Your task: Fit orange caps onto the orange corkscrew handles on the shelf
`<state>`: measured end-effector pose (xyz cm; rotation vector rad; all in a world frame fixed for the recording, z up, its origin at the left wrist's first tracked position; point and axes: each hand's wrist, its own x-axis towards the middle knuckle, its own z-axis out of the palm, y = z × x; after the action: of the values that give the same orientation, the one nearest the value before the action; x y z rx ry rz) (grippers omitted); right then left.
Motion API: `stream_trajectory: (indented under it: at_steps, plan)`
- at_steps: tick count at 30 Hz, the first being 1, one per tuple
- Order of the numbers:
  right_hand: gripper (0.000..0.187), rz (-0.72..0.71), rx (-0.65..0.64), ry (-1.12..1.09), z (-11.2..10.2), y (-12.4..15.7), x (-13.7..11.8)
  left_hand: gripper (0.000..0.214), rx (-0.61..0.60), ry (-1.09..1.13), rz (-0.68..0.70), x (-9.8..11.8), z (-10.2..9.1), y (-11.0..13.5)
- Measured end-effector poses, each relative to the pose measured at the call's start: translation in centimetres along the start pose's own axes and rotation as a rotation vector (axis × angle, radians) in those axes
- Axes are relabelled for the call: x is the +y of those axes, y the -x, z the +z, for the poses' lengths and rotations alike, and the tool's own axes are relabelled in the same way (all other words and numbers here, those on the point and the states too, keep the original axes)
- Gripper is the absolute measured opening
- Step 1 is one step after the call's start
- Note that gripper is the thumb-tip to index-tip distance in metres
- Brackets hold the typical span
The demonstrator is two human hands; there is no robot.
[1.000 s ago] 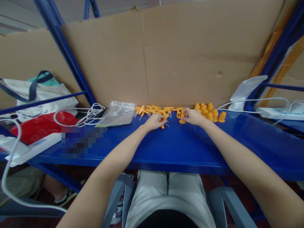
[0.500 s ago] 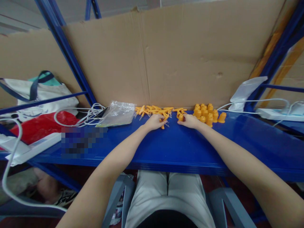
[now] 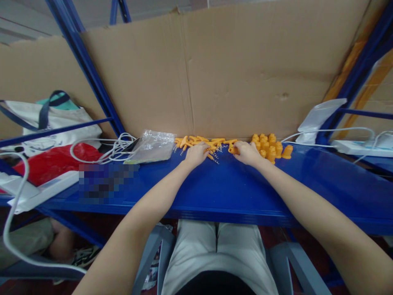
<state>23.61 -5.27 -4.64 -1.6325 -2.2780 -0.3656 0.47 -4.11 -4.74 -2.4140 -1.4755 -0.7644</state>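
My left hand (image 3: 196, 155) is closed around the orange handle of a corkscrew (image 3: 210, 156). The wire spiral of that corkscrew points right, low over the blue shelf. Beyond my fingers lies a heap of orange-handled corkscrews (image 3: 185, 141) along the cardboard. An orange bell-shaped sleeve (image 3: 231, 150), lying on its side with its round opening turned left, is gripped in my right hand (image 3: 247, 153). Several more orange sleeves (image 3: 272, 147) stand upright just right of that hand. My fingertips are partly hidden in both hands.
A cardboard panel (image 3: 233, 73) rises behind the blue shelf (image 3: 221, 190). To the left are a clear plastic bag (image 3: 155, 147), coiled white cables (image 3: 118, 149), a red bag (image 3: 61, 162) and a white power strip (image 3: 50, 190). Another person's leg (image 3: 61, 241) shows at lower left.
My left hand has moved slightly away from me, and the corkscrew in it has turned so its spiral points right. The sleeve in my right hand has tipped to show its opening.
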Motion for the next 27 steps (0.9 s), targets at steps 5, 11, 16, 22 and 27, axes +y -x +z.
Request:
stream_trajectory:
  at_steps: [5,11,16,22,27]
  plan:
    - [0.033,-0.043,-0.008,0.027,-0.03,0.09,0.01,0.026,-0.097,-0.117,-0.016,0.26,-0.63,0.15]
    - [0.032,-0.036,-0.087,0.052,-0.66,0.32,-0.50,0.030,-0.137,-0.177,-0.053,0.15,-0.62,0.12]
    - [0.032,-0.055,-0.111,0.077,-0.53,0.34,-0.43,0.028,-0.136,-0.146,-0.043,0.19,-0.56,0.14]
    - [0.033,-0.007,-0.107,0.056,-0.47,0.31,-0.41,0.030,-0.166,-0.160,-0.019,0.56,-0.87,0.24]
    - [0.035,-0.057,-0.097,-0.039,-0.33,0.17,-0.30,0.027,-0.151,-0.125,0.010,0.32,-0.47,0.21]
